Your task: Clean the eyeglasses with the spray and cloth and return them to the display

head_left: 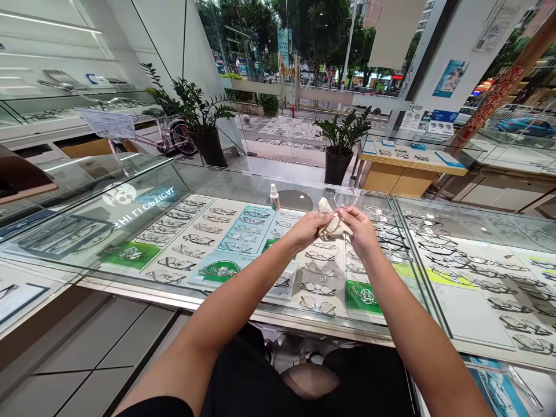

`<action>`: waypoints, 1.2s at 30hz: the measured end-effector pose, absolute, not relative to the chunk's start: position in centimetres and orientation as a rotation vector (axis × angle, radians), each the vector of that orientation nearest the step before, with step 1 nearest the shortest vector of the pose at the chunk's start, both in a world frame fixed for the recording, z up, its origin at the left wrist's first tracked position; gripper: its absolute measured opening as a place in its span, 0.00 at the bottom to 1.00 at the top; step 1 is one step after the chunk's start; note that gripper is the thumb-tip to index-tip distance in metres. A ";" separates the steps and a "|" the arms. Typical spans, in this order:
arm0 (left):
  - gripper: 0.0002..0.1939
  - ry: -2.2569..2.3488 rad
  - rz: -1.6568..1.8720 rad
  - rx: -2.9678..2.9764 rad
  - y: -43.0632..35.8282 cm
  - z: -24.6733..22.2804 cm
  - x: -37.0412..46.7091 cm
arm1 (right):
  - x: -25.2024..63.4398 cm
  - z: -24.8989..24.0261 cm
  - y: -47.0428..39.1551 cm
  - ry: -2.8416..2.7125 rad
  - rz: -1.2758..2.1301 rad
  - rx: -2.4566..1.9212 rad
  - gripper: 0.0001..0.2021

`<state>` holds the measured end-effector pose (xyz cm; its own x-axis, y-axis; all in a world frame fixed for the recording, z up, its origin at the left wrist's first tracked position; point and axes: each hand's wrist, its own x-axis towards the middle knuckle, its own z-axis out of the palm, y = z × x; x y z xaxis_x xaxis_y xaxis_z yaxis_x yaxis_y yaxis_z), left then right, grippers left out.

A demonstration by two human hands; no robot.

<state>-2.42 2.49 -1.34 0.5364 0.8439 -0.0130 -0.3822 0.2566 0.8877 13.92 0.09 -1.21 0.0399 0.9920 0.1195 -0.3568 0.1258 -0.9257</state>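
Head view: our left hand (306, 229) and right hand (358, 229) both closed, pinching soft cloth (330, 225) around thin glasses (343, 201), held above glass counter (208, 185). Small spray bottle (274, 197) stands just beside, on glass.

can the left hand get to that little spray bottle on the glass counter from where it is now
Probably yes. The spray bottle stands upright on the glass counter just beyond the left hand, nothing between them, though that hand now grips the cloth.

The cloth (332, 225) hides most of the glasses (343, 200); the glass counter's (143, 191) right edge is cut off.
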 end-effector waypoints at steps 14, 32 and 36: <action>0.26 0.588 0.911 1.198 2.3 -1.4 -2.7 | 13.5 -1.5 0.1 -0.962 1.242 -0.844 0.13; 0.28 0.593 0.916 1.235 2.4 -1.3 -2.8 | 13.4 -2.4 0.4 -0.964 1.247 -0.857 0.12; 0.28 0.549 0.789 1.157 2.7 -0.7 -3.7 | 13.6 -1.7 0.2 -0.909 1.270 -0.830 0.12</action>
<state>-3.69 2.71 -0.67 0.6185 0.7857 0.0123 -0.2612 0.1908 0.9462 13.60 0.18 -1.69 0.0669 0.9927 0.1001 -0.4155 0.1189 -0.9018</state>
